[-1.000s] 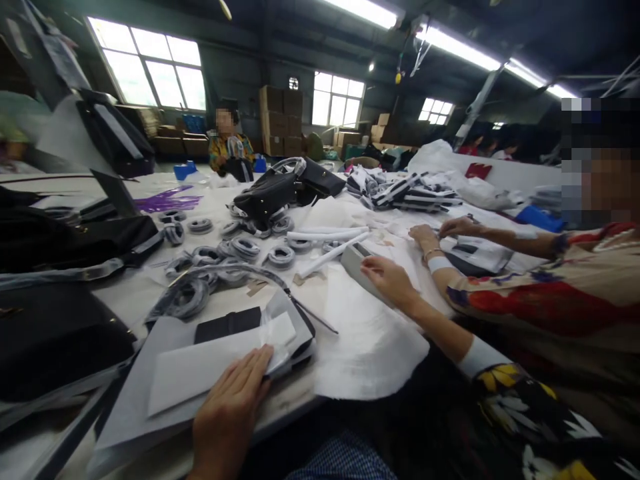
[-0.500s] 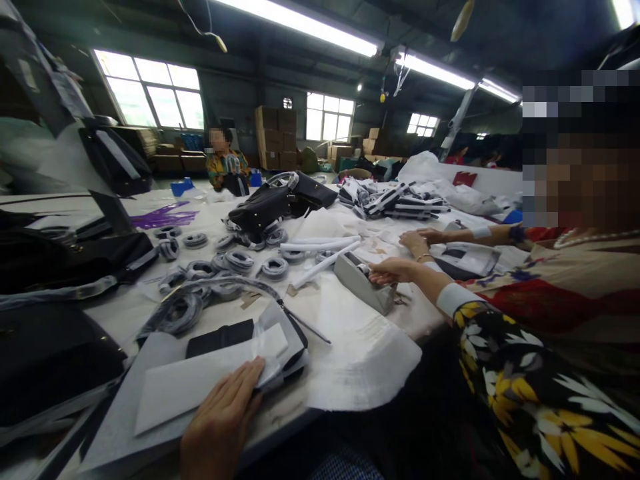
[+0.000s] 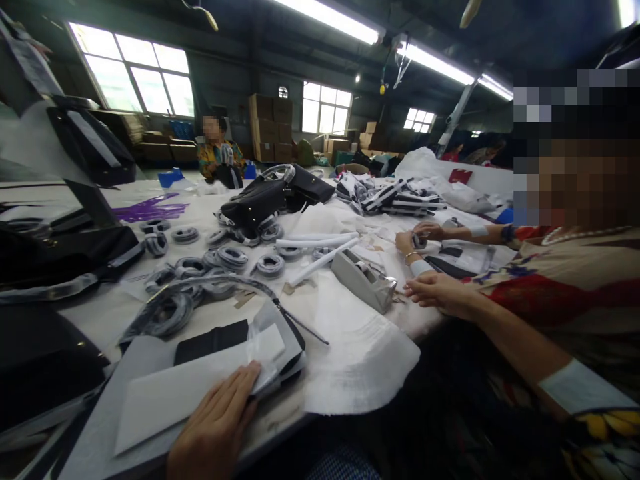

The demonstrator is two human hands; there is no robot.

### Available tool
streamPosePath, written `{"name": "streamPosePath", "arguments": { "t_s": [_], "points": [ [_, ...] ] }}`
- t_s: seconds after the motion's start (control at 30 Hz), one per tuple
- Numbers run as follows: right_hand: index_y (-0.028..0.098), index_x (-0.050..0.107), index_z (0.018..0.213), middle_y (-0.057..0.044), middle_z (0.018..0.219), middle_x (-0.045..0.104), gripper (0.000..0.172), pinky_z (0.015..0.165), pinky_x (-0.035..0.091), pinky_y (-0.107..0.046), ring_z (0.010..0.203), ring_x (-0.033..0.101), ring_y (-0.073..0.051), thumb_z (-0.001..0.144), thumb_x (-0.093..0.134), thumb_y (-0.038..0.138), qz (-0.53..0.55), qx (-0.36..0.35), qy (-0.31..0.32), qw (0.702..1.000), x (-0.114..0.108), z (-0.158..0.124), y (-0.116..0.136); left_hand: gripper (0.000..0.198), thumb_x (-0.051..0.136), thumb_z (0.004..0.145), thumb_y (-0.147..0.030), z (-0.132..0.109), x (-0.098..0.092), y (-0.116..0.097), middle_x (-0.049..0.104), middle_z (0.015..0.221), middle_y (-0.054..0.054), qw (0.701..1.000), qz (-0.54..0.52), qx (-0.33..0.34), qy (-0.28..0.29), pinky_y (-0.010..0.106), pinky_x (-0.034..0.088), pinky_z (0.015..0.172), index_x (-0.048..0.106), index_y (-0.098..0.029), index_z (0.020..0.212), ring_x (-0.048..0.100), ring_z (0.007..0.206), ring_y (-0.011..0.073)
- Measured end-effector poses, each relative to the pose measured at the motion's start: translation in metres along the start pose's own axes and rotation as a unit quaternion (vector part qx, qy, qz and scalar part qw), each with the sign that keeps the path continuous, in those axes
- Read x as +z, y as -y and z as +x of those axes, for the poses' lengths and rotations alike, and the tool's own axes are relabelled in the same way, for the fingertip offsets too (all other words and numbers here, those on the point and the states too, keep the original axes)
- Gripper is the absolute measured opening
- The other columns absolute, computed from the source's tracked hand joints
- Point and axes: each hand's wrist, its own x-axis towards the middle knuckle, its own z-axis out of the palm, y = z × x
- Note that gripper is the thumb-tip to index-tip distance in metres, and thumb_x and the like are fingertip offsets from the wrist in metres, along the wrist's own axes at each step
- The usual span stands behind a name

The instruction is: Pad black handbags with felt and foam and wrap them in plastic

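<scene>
White paper sheet point(image 3: 190, 390) lies under the left hand point(image 3: 215, 427), whose fingers are spread flat and press it onto a black wallet point(image 3: 210, 339) just ahead of the fingertips. The right hand point(image 3: 440, 291) sits just right of the grey tape dispenser point(image 3: 364, 279), fingers drawn loosely together; whether they pinch anything cannot be told. Beyond it, a co-worker's hands point(image 3: 415, 241) are close together.

Right hand point(image 3: 440, 293) off the tape dispenser point(image 3: 364, 280), now just beside it near the table edge point(image 3: 425, 325).
</scene>
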Motion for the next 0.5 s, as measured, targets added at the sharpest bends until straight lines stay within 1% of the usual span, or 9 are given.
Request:
{"name": "streamPosePath", "arguments": {
  "t_s": [0.07, 0.13, 0.23, 0.3, 0.37, 0.43, 0.5],
  "points": [
    [0.013, 0.074, 0.087, -0.014, 0.095, 0.075, 0.042, 0.055, 0.055, -0.02, 0.069, 0.069, -0.015, 0.068, 0.085, 0.05, 0.009, -0.003, -0.023, 1.0, 0.005, -0.005, -0.023, 0.051, 0.035, 0.103, -0.029, 0.0, 0.001, 0.001, 0.068, 0.129, 0.004, 1.0, -0.003, 0.0, 0.0, 0.036, 0.042, 0.1, 0.031, -0.02, 0.154, 0.068, 0.105, 0.02],
    [0.014, 0.074, 0.088, -0.013, 0.094, 0.075, 0.048, 0.054, 0.053, -0.02, 0.067, 0.067, -0.014, 0.065, 0.084, 0.054, 0.015, -0.018, -0.045, 0.999, 0.014, -0.004, -0.044, 0.052, 0.036, 0.103, -0.031, -0.001, 0.001, 0.001, 0.068, 0.129, 0.004, 1.0, -0.003, -0.001, -0.003, 0.036, 0.042, 0.1, 0.032, -0.02, 0.153, 0.069, 0.105, 0.02],
    [0.013, 0.072, 0.088, -0.014, 0.09, 0.075, 0.057, 0.055, 0.052, -0.023, 0.065, 0.065, -0.014, 0.064, 0.079, 0.064, 0.006, -0.055, -0.068, 0.996, 0.028, 0.006, -0.062, 0.051, 0.036, 0.103, -0.031, -0.002, 0.003, 0.002, 0.068, 0.129, 0.005, 1.0, -0.007, 0.002, -0.004, 0.037, 0.042, 0.1, 0.034, -0.02, 0.152, 0.069, 0.105, 0.0206],
    [0.013, 0.072, 0.088, -0.015, 0.09, 0.075, 0.061, 0.056, 0.052, -0.025, 0.066, 0.065, -0.015, 0.065, 0.075, 0.069, -0.014, -0.084, -0.081, 0.993, 0.034, 0.014, -0.067, 0.051, 0.035, 0.103, -0.032, -0.002, 0.003, 0.003, 0.068, 0.128, 0.005, 1.0, -0.01, 0.005, -0.001, 0.037, 0.042, 0.1, 0.035, -0.019, 0.152, 0.069, 0.104, 0.021],
    [0.012, 0.073, 0.087, -0.015, 0.088, 0.075, 0.06, 0.056, 0.052, -0.026, 0.065, 0.066, -0.017, 0.068, 0.072, 0.069, -0.048, -0.11, -0.088, 0.989, 0.035, 0.022, -0.068, 0.051, 0.035, 0.103, -0.031, -0.002, 0.003, 0.003, 0.068, 0.128, 0.005, 1.0, -0.015, 0.008, 0.003, 0.037, 0.042, 0.1, 0.035, -0.018, 0.152, 0.068, 0.105, 0.0211],
    [0.013, 0.073, 0.083, -0.013, 0.08, 0.075, 0.053, 0.054, 0.051, -0.027, 0.062, 0.066, -0.018, 0.071, 0.071, 0.064, -0.095, -0.131, -0.094, 0.982, 0.03, 0.025, -0.067, 0.051, 0.035, 0.103, -0.03, -0.001, 0.003, 0.002, 0.067, 0.129, 0.005, 1.0, -0.019, 0.01, 0.0, 0.037, 0.042, 0.1, 0.033, -0.018, 0.153, 0.068, 0.106, 0.0213],
    [0.014, 0.073, 0.079, -0.01, 0.071, 0.074, 0.043, 0.054, 0.051, -0.029, 0.059, 0.066, -0.02, 0.075, 0.069, 0.057, -0.151, -0.157, -0.108, 0.97, 0.024, 0.022, -0.065, 0.051, 0.035, 0.103, -0.03, -0.001, 0.002, 0.002, 0.067, 0.13, 0.006, 1.0, -0.02, 0.01, -0.003, 0.038, 0.042, 0.1, 0.033, -0.018, 0.153, 0.068, 0.106, 0.0216]
  ]
}}
